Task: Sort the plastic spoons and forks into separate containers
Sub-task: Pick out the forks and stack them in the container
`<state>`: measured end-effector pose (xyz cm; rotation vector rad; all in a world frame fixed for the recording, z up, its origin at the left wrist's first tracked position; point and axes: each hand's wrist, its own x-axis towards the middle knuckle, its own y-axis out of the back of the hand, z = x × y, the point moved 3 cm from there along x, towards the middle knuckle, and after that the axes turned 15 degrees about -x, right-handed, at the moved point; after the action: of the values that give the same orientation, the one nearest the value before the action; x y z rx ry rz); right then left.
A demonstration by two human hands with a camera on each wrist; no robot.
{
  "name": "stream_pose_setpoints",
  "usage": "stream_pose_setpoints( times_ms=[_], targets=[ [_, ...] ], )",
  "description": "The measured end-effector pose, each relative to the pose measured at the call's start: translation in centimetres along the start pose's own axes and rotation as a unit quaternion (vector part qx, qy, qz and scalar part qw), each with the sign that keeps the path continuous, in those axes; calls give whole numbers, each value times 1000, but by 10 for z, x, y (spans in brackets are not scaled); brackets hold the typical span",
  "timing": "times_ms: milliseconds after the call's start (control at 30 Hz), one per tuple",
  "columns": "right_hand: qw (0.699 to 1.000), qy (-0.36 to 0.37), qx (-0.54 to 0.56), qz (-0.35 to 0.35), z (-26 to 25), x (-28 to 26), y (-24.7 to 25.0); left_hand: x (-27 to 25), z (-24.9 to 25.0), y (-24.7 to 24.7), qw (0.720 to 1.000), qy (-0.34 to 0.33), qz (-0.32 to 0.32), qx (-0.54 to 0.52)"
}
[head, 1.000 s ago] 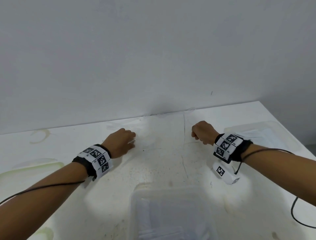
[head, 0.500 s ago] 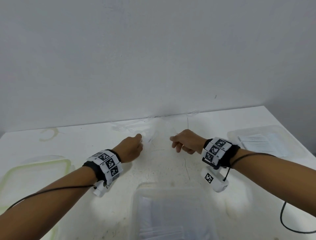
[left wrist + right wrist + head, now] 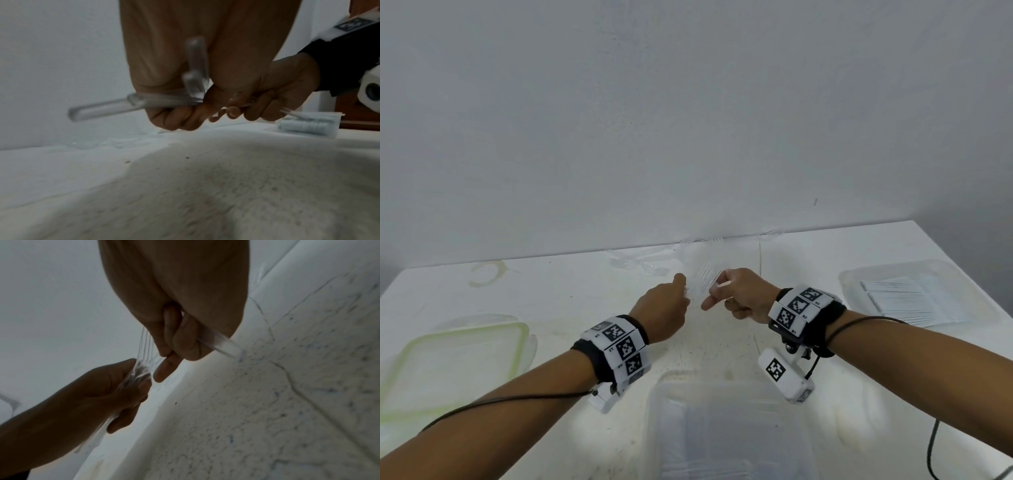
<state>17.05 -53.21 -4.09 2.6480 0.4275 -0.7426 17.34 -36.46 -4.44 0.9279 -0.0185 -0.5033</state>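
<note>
My left hand (image 3: 671,305) and right hand (image 3: 729,294) are close together above the middle of the white table (image 3: 571,294). In the left wrist view my left hand (image 3: 185,118) grips a bundle of clear plastic cutlery (image 3: 123,105), its handles sticking out left and up. My right hand (image 3: 180,340) grips a clear plastic fork (image 3: 222,344) whose tines (image 3: 146,344) reach my left hand (image 3: 115,386). More clear cutlery (image 3: 640,263) lies in a loose pile by the wall. What kinds the left bundle holds is too blurred to tell.
A clear container (image 3: 859,277) with stacked cutlery sits at the right. A green-rimmed container (image 3: 520,329) sits at the left, and a third clear container (image 3: 661,394) stands at the near edge. A black cable (image 3: 931,448) trails off to the lower right.
Both hands have lifted off the table by the pile and come together at the middle. The right hand moved left, now with the fork's tines at the left hand.
</note>
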Motion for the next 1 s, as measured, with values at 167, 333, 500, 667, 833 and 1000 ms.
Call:
stream_pose_setpoints(
  times_ms=[167, 333, 500, 667, 833, 1000],
  targets=[
    [999, 6, -1, 37, 8, -5, 22, -17, -39, 22, 997, 27, -17, 77],
    [997, -3, -15, 73, 17, -9, 34, -21, -77, 55, 993, 63, 25, 98],
    [988, 41, -109, 99, 24, -10, 39, -2, -83, 66, 990, 59, 49, 121],
    [987, 37, -117, 105, 28, -9, 42, 31, -80, 69, 991, 42, 66, 109],
    [989, -15, -58, 134, 29, -8, 46, 68, -67, 60, 989, 81, 121, -8],
    [987, 0, -77, 140, 31, -12, 47, 88, -58, 48, 990, 115, 80, 27]
  ],
)
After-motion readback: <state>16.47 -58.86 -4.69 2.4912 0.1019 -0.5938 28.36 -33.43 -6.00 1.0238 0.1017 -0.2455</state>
